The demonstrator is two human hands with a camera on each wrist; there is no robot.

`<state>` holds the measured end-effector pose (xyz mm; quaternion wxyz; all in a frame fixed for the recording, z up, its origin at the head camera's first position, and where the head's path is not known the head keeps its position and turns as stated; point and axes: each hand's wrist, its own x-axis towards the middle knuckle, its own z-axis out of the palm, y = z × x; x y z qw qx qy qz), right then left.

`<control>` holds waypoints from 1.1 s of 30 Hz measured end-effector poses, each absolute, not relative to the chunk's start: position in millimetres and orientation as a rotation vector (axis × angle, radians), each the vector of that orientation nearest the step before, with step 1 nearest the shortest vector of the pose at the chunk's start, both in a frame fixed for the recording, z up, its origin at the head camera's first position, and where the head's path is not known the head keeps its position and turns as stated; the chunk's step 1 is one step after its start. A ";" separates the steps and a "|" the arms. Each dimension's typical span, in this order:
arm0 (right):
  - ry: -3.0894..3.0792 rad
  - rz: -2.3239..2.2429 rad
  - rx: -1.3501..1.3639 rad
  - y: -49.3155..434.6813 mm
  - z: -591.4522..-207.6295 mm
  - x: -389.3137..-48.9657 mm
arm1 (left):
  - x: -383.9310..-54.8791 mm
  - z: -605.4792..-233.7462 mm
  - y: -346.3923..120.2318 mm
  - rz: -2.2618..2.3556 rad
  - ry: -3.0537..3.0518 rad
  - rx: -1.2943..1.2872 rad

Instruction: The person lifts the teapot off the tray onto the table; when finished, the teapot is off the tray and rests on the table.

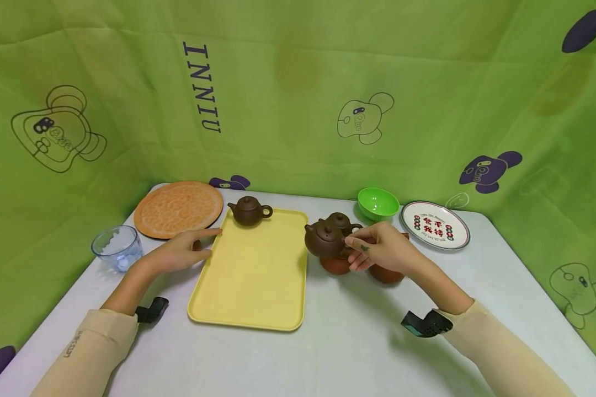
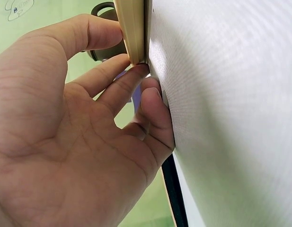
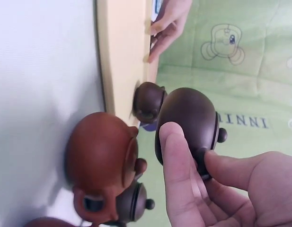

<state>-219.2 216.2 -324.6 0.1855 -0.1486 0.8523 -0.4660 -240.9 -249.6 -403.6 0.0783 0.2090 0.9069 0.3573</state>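
My right hand (image 1: 384, 248) pinches the handle of a dark brown teapot (image 1: 323, 238) and holds it above the table, just right of the yellow tray (image 1: 258, 264). In the right wrist view, this teapot (image 3: 188, 116) shows thumb and fingers around its handle. My left hand (image 1: 179, 252) touches the tray's left rim with thumb and fingertips, the fingers fairly straight. Another dark teapot (image 1: 248, 211) sits in the tray's back left corner. Behind the held one stands a further dark teapot (image 1: 339, 221), partly hidden. Two reddish-brown teapots, one a round pot (image 3: 101, 153), are partly covered in the head view.
At the back left lies a round orange-patterned board (image 1: 179, 208), with a clear blue glass bowl (image 1: 118, 251) in front of it. A green bowl (image 1: 378, 203) and a white plate with red characters (image 1: 436, 225) stand at the back right. Green cloth (image 1: 288, 82) surrounds the table.
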 end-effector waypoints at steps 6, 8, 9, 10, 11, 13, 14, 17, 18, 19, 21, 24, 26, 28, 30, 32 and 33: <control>2.381 -1.313 -0.402 233.6 -329.2 -205.5 | -241.1 -404.3 -250.0 1.067 2.707 0.597; 2.381 -1.303 -0.403 239.4 -331.3 -200.2 | -241.2 -404.2 -249.8 1.064 2.703 0.589; 2.382 -1.298 -0.403 242.3 -332.7 -197.6 | -241.4 -404.2 -249.9 1.060 2.704 0.588; 2.379 -1.295 -0.401 244.9 -333.9 -194.7 | -241.6 -404.3 -249.8 1.056 2.705 0.578; 2.378 -1.288 -0.408 247.4 -335.5 -192.1 | -241.9 -404.5 -249.9 1.052 2.707 0.578; 2.376 -1.274 -0.424 251.7 -338.7 -187.2 | -242.2 -404.6 -250.0 1.045 2.713 0.578; 2.377 -1.266 -0.428 253.4 -340.2 -184.8 | -242.3 -404.6 -250.2 1.042 2.715 0.577; 2.373 -1.242 -0.451 257.0 -344.6 -178.8 | -242.0 -404.5 -250.6 1.041 2.719 0.577; 2.369 -1.241 -0.451 257.9 -346.1 -177.1 | -241.6 -404.5 -250.8 1.042 2.721 0.580; 2.365 -1.239 -0.451 259.0 -347.7 -175.1 | -241.5 -404.6 -250.5 1.043 2.721 0.587; 2.355 -1.243 -0.459 260.8 -351.4 -171.6 | -241.7 -405.1 -250.4 1.044 2.725 0.588; 2.333 -1.260 -0.477 262.9 -357.7 -167.5 | -242.2 -405.6 -250.0 1.044 2.726 0.586; 2.320 -1.274 -0.492 263.6 -361.3 -165.4 | -242.6 -405.6 -249.9 1.044 2.724 0.574; 2.307 -1.285 -0.505 264.1 -364.7 -164.0 | -242.5 -405.4 -249.6 1.050 2.718 0.572; 2.297 -1.291 -0.510 264.2 -367.4 -163.1 | -242.3 -405.5 -249.6 1.055 2.716 0.579; 2.287 -1.295 -0.509 263.6 -369.6 -162.4 | -241.5 -405.3 -249.3 1.063 2.713 0.585; 2.282 -1.299 -0.514 263.2 -370.6 -162.2 | -241.2 -405.3 -249.2 1.066 2.709 0.589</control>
